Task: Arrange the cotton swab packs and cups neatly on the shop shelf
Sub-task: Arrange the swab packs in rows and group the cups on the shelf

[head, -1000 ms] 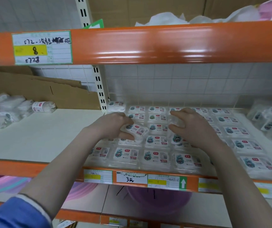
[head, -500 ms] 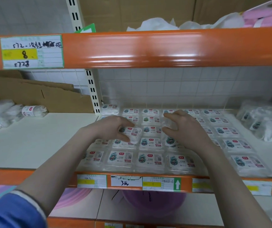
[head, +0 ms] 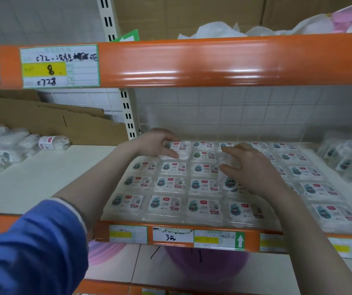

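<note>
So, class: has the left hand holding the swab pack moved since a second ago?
Yes. The left hand carried the clear plastic swab pack away from the orange shelf edge, towards the back row.

I was looking at a shop: orange-edged shelving (head: 213,60) ran across the frame, with a handwritten price label (head: 59,66) at upper left and more price tags (head: 173,236) along the lower shelf edge. Identical cotton swab packs (head: 171,184) lay in rows at centre.

Left hand (head: 153,143) grips pack (head: 178,149) (back row).
</note>
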A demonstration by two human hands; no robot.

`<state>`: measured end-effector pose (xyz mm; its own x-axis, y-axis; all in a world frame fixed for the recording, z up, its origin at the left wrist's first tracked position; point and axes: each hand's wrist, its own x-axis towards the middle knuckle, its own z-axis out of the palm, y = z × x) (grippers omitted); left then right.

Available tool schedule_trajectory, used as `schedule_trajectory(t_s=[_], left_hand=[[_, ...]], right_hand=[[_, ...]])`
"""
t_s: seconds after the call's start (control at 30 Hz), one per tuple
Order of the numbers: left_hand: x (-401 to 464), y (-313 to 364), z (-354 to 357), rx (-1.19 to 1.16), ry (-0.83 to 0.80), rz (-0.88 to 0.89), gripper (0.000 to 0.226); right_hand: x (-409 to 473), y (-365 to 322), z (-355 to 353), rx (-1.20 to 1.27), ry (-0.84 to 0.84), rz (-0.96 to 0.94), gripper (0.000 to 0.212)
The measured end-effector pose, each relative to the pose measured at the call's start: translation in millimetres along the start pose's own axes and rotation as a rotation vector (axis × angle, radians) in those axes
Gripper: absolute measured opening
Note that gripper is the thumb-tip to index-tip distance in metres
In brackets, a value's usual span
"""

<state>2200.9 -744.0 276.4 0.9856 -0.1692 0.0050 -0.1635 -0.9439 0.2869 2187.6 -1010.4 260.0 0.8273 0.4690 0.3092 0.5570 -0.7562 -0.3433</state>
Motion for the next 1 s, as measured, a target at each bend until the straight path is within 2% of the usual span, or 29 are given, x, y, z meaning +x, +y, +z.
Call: schedule_trajectory(t_s=[0.13,1.0], left_hand=[[21.8,-1.9,-8.3,-0.067,0.012,-0.036,0.062],[81.2,-30.2,13.2,0.031,-0.076,-0.073,0.059]], right_hand=[[1.9,0.2,1.6,0.009,0.005,0.012,0.051],[-0.3,0.5,1.2,-0.007,0.037,0.004,0.053]])
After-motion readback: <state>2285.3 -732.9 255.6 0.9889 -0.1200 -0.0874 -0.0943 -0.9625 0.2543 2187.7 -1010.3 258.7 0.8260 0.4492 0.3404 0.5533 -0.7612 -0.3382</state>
